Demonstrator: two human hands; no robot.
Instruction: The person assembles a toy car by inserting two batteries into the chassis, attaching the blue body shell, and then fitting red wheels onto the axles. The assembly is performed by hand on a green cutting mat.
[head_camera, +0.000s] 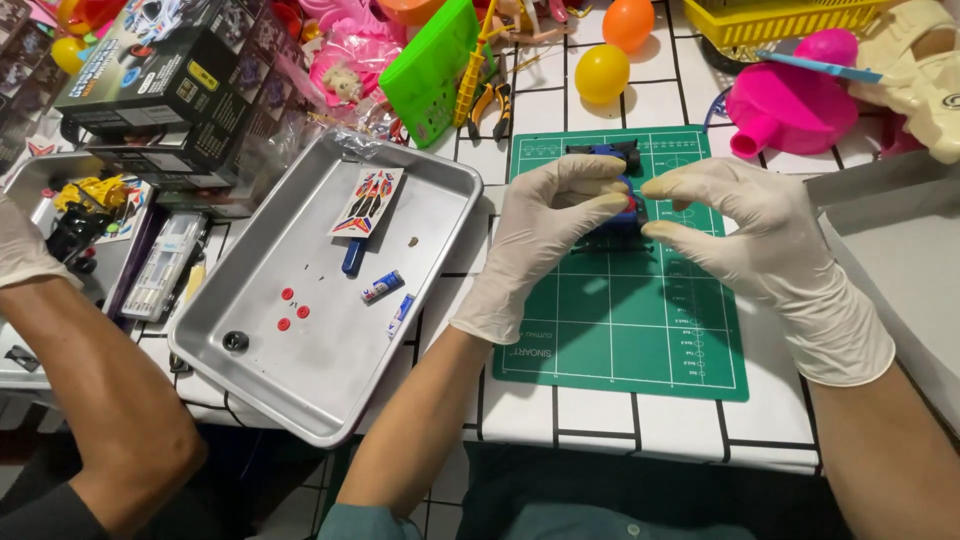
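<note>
Two gloved hands meet over the green cutting mat (620, 320), pinching a small blue toy car chassis (630, 212) between them. Left hand (555, 225) curls around it, fingers nearly closed; right hand (740, 235) grips with thumb and fingertips. Assembly looks partway: a sticker sheet (367, 202), red small parts (290, 308) and a black wheel (236, 341) lie unused in the metal tray (300, 400) beside the mat.

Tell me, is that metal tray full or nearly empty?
Nearly empty. The metal tray holds only a sticker sheet, three red bits and a few small parts; most of its floor shows bare.
</note>
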